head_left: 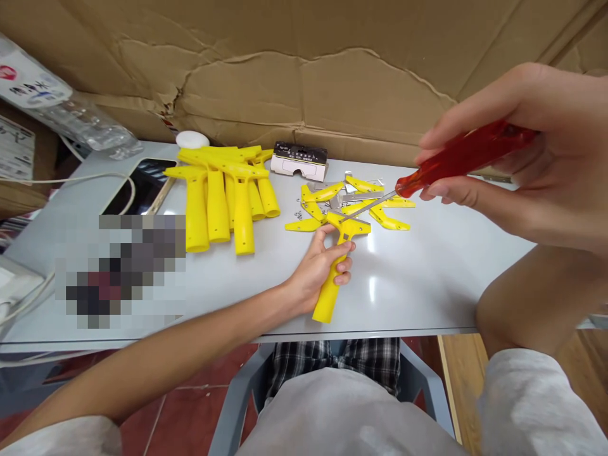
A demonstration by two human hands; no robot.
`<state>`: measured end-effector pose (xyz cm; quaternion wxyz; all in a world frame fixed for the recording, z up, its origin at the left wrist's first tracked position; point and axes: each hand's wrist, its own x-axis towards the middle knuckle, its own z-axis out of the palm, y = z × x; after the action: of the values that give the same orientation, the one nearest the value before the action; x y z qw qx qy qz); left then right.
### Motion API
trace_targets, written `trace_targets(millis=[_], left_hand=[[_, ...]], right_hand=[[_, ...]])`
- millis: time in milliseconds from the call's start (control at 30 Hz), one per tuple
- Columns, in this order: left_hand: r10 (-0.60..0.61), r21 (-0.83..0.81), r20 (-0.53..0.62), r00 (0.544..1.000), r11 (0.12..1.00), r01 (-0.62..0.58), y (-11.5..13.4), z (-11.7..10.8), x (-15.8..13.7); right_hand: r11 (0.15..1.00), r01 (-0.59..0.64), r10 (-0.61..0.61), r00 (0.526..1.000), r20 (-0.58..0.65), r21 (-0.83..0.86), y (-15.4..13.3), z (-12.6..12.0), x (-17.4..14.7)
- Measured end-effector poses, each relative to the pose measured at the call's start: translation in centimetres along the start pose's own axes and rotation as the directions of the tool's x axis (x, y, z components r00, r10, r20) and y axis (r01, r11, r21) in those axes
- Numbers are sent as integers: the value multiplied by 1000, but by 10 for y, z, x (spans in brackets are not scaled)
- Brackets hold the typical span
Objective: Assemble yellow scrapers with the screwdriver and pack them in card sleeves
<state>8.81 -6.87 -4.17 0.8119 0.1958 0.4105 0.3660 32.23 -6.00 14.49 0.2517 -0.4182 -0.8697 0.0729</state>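
Observation:
My left hand (318,269) is wrapped round the neck of a yellow plastic scraper handle (327,297), its wide head pointing away from me. In my right hand (517,152) is a screwdriver (456,158) with a clear red grip. Its metal shaft slants down to the left, and the tip meets the head of the scraper handle; whether it sits on a screw is too small to tell. Just behind lie loose yellow head pieces (392,218) mixed with metal blades (363,197). Several tiny screws (298,216) are scattered to their left.
A pile of yellow scraper handles (218,202) lies left of centre. Behind stand a small black-and-white box (299,163) and a white round object (192,139). A phone (137,183), a white cable (128,190) and a plastic bottle (80,111) are at left. Cardboard (304,82) walls the back.

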Motion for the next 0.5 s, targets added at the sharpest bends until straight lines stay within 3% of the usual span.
trace_targets(millis=[167, 333, 400, 500], left_hand=[[8, 10, 11, 1000, 1000, -8, -2, -2, 2], [8, 20, -3, 1000, 1000, -8, -2, 0, 0], [14, 25, -1, 1000, 1000, -14, -2, 0, 0], [18, 32, 5, 1000, 999, -18, -2, 0, 2]], right_hand=[[993, -55, 60, 997, 45, -109, 0, -5, 4], [934, -286, 283, 958, -41, -215, 1, -3, 9], [924, -301, 294, 954, -64, -234, 2, 1, 10], [933, -237, 217, 971, -102, -271, 3, 4, 10]])
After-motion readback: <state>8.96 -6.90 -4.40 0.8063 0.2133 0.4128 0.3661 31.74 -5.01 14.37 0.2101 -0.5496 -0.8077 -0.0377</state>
